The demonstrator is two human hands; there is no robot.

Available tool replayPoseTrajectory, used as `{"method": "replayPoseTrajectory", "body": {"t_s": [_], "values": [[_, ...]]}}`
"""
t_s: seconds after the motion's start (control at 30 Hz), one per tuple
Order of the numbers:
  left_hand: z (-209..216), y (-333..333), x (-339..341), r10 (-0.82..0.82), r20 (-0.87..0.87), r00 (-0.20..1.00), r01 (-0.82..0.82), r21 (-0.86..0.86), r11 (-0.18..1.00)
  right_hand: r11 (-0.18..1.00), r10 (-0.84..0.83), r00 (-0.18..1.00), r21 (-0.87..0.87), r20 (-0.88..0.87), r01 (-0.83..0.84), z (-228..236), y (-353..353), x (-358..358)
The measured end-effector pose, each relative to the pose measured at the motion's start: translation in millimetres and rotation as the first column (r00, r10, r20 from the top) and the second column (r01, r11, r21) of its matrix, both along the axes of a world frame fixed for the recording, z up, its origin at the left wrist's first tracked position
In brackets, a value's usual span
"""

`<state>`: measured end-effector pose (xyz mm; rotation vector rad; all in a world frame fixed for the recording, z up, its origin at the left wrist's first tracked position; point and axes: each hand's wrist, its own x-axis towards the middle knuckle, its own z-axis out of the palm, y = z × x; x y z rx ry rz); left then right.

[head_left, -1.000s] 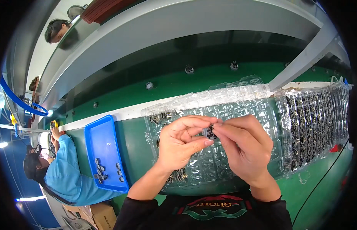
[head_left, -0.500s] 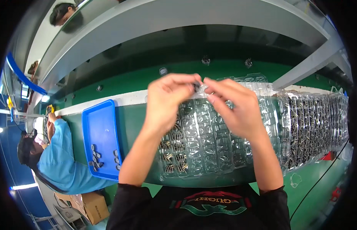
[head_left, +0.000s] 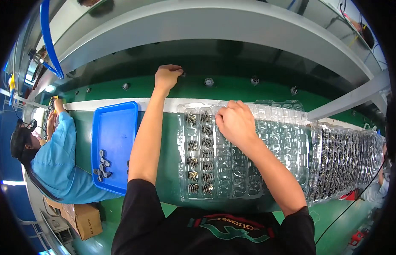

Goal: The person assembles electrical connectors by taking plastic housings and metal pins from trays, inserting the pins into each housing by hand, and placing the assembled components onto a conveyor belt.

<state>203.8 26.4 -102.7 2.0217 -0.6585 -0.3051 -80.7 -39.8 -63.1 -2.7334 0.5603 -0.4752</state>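
Note:
My left hand (head_left: 167,78) reaches out over the green belt, its fingers pinched on a small dark round part (head_left: 183,75) that shows only partly at the fingertips. Above the clear plastic blister tray (head_left: 232,193), my right hand (head_left: 238,123) is closed, fingers curled down toward a compartment near the far edge. What the right fingers hold, if anything, is hidden beneath them. Small metal-pinned parts (head_left: 193,162) sit in the tray's two leftmost columns.
A blue tray (head_left: 117,127) with several small grey round parts (head_left: 102,163) lies left of the blister tray. More parts (head_left: 208,82) stand on the green belt (head_left: 232,89). Filled blister trays (head_left: 342,161) are stacked at right. A co-worker in blue (head_left: 57,157) sits at left.
My hands were together over the tray's far edge and have parted. The left has moved out over the belt, and the right has come down onto the tray. The view has shifted slightly.

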Motion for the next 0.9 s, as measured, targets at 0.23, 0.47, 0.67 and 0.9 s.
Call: {"method": "replayPoseTrajectory", "body": {"t_s": [0.23, 0.47, 0.67, 0.9], "values": [[32.9, -22.2, -60.2, -0.388, 0.404, 0.828, 0.371, 0.124, 0.92, 0.975, -0.124, 0.973, 0.208, 0.193, 0.083, 10.9, -3.7, -11.4], [27.8, -52.8, -77.6, -0.655, 0.167, 0.737, 0.62, 0.219, 0.754, 0.333, -0.292, 0.865, 0.891, 0.409, -0.309, 30.1, -21.6, -58.2], [33.6, -47.6, -91.2, -0.639, 0.138, 0.757, 0.604, 0.225, 0.765, 0.038, -0.439, 0.85, 0.951, 0.292, -0.307, 42.8, -32.9, -79.7], [76.2, -29.5, -139.9, -0.502, -0.511, 0.698, 0.328, -0.395, 0.858, 0.154, -0.549, 0.741, 0.918, 0.387, -0.366, 49.8, -31.4, -85.0]]}}
